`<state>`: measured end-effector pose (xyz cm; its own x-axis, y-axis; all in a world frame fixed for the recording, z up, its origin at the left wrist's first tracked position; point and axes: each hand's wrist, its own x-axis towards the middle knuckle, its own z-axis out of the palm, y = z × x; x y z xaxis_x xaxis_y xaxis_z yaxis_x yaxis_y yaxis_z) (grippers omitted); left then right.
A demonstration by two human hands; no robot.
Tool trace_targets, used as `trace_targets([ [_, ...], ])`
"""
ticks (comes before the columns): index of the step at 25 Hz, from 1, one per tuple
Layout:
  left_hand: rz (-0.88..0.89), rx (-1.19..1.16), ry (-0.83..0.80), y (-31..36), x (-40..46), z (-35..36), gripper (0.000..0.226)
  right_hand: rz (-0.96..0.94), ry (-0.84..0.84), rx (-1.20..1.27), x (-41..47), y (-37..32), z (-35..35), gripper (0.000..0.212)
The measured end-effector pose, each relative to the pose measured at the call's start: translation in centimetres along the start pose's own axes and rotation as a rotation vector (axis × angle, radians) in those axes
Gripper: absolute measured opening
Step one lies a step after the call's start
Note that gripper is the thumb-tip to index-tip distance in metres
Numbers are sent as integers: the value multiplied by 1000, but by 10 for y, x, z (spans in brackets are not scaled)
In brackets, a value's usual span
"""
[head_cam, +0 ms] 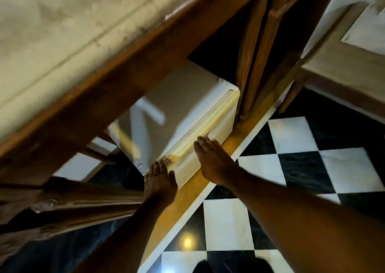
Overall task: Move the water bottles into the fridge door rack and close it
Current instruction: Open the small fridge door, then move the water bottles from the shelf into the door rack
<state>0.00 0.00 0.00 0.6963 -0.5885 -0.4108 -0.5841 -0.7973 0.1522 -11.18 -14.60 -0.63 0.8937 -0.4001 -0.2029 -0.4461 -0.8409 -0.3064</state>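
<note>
A small white fridge (179, 106) stands in a dark wooden cabinet niche, seen tilted. Its door (220, 125) sits against the body with only a thin yellowish seam showing. My left hand (160, 181) lies flat on the door's near corner, fingers together. My right hand (212, 160) presses flat against the door front, fingers extended. Neither hand holds anything. No water bottles are visible; the fridge's inside is hidden.
A wooden counter edge (116, 64) overhangs the fridge. An open wooden cabinet door (256, 50) stands to the right. A yellow-brown plinth (200, 191) runs below. Black and white checkered floor tiles (291, 158) spread at the right.
</note>
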Motion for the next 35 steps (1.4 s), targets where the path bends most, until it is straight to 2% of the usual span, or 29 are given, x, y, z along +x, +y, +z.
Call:
trace_targets([
  [3, -6, -68, 94, -7, 9, 25, 54, -22, -75, -89, 44, 0, 16, 66],
  [7, 55, -15, 207, -17, 8, 35, 46, -35, -31, -147, 45, 2, 39, 59],
  [11, 19, 4, 164, -12, 4, 14, 36, -33, 6, -185, 48, -9, 21, 51],
  [13, 82, 69, 138, -7, -10, 15, 35, -16, 12, -217, 34, -6, 20, 48],
  [17, 283, 81, 164, 3, -35, 31, 35, 161, -23, -181, -18, 7, 27, 41],
  [19, 380, 68, 186, 7, -31, 39, 32, 307, 84, -176, -42, 13, 35, 42],
  [22, 481, 208, 122, 20, -19, 61, 48, 608, 117, -104, -73, 32, 51, 72],
  [24, 513, 231, 85, 32, -12, 75, 59, 728, 134, -84, -87, 59, 59, 84],
  [31, 632, 216, 79, 87, 19, 102, 68, 829, 305, -72, -102, 173, 55, 89],
  [35, 685, 218, 110, 116, 44, 116, 67, 844, 364, -68, -91, 222, 45, 84],
])
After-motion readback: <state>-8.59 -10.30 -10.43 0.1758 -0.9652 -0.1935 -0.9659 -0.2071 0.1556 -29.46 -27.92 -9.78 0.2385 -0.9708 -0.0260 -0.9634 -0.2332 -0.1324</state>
